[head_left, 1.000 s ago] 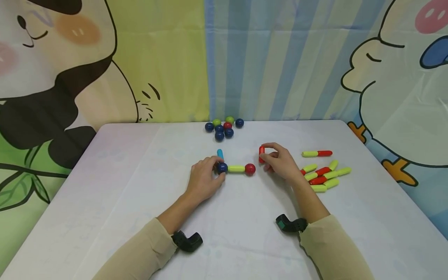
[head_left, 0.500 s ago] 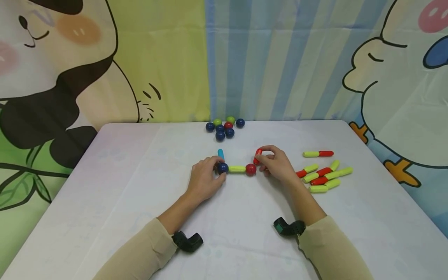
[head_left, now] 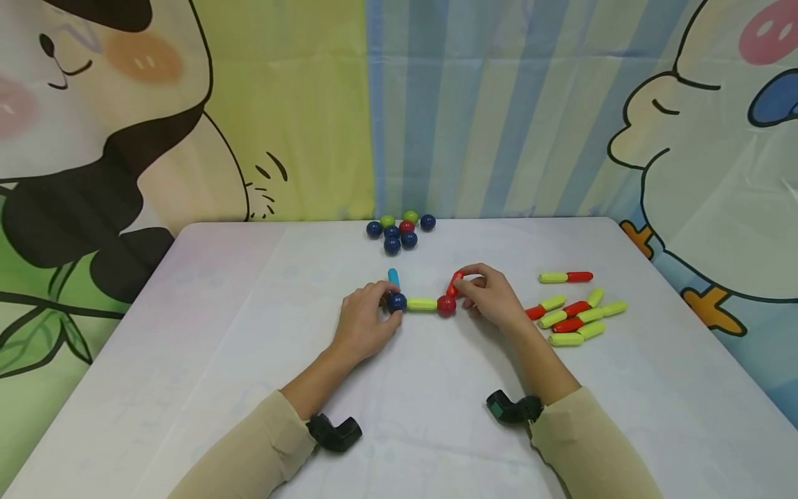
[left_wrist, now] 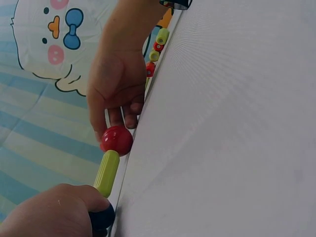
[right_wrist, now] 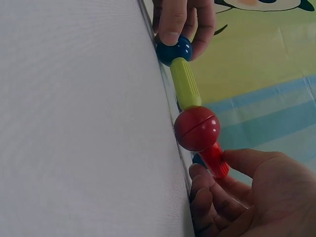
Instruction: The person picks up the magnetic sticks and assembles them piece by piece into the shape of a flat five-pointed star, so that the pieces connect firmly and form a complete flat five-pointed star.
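Observation:
My left hand (head_left: pixel 366 320) pinches a dark blue ball (head_left: pixel 396 301) between thumb and fingers. From that ball a light blue rod (head_left: pixel 393 276) points away toward the back, and a yellow-green rod (head_left: pixel 422 304) runs right to a red ball (head_left: pixel 446 305). A red rod (head_left: pixel 456 283) is pinched by my right hand (head_left: pixel 492 294), its lower end against the far side of the red ball. In the right wrist view the red rod (right_wrist: pixel 215 160) meets the red ball (right_wrist: pixel 197 129) end-on, thumb on one side and fingers on the other.
Several blue, green and red balls (head_left: pixel 391 246) cluster at the table's back edge. Right of my right hand lie several yellow-green and red rods (head_left: pixel 576 320), with a joined yellow-green and red pair (head_left: pixel 566 277) behind them. A printed curtain (head_left: pixel 486 138) hangs behind the table (head_left: pixel 249 374).
My right hand has moved left and slightly toward me, bringing the red rod from apart, upright, to a tilted position against the red ball. My left hand has stayed on the blue ball.

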A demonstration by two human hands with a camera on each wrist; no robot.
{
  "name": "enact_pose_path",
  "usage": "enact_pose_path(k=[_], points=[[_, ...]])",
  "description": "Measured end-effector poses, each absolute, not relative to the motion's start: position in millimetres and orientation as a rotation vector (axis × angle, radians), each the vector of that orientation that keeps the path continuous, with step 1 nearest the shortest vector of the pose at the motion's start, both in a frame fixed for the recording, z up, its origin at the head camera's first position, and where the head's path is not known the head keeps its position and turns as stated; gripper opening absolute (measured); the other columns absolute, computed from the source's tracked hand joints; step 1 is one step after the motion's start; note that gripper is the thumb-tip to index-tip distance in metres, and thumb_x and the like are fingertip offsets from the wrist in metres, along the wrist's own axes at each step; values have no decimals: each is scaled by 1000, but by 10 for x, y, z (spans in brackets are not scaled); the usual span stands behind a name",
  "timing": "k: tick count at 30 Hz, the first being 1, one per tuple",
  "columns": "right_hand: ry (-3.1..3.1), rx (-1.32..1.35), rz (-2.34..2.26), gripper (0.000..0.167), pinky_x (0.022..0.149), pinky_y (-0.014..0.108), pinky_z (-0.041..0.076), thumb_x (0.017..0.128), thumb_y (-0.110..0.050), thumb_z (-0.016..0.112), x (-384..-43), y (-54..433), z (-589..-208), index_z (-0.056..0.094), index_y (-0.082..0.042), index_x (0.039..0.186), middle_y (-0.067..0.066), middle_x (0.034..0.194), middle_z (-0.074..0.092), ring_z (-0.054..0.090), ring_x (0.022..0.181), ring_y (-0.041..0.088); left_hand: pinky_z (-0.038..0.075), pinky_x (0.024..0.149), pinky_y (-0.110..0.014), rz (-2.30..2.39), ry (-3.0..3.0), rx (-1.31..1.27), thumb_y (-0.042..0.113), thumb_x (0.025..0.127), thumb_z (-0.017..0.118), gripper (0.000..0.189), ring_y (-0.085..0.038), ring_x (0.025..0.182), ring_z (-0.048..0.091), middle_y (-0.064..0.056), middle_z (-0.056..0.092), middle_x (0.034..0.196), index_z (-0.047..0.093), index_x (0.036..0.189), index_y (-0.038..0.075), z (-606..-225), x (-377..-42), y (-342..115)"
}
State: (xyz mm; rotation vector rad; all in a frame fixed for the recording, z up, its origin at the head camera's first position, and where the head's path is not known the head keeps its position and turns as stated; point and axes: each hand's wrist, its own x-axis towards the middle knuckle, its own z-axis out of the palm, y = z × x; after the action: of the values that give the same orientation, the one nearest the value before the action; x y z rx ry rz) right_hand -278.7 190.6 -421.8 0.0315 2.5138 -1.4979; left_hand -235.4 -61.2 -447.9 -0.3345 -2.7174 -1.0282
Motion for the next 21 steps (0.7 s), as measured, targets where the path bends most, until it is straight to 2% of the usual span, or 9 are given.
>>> enact_pose_path(k=[5, 10, 15, 21], points=[[2562, 25, -1456, 38, 63, 25, 50, 103, -34, 62, -2782, 1913, -4214, 60, -10, 132, 10, 96, 66, 57, 72, 20, 46, 99, -52, -1043, -2715, -331, 16, 88, 76, 35, -26, 101, 64, -6, 72, 108, 69, 122, 15, -4477, -2356, -615], [2628, 48, -1331, 38, 69, 26, 47, 103, -38, 61, -2758, 1913, -4188, 63, -9, 127, 9, 94, 67, 56, 79, 22, 45, 101, -52, -1057, -2713, -321, 16, 87, 75, 34, -26, 102, 64, -6, 72, 109, 69, 121, 15, -4477, -2356, -619], [2649, 41, -1229, 34, 75, 30, 45, 102, -36, 60, -2727, 1913, -4159, 66, -8, 120, 9, 91, 68, 57, 87, 24, 44, 104, -53, -1106, -2703, -294, 24, 91, 70, 31, -26, 105, 65, -6, 72, 111, 71, 120, 15, -4475, -2345, -618], [2653, -35, -1132, 30, 72, 30, 45, 102, -33, 60, -2719, 1897, -4151, 69, -7, 113, 7, 86, 67, 56, 85, 23, 44, 100, -52, -1116, -2659, -238, 28, 96, 64, 24, -23, 94, 63, -3, 72, 99, 73, 115, 15, -4464, -2341, -618]])
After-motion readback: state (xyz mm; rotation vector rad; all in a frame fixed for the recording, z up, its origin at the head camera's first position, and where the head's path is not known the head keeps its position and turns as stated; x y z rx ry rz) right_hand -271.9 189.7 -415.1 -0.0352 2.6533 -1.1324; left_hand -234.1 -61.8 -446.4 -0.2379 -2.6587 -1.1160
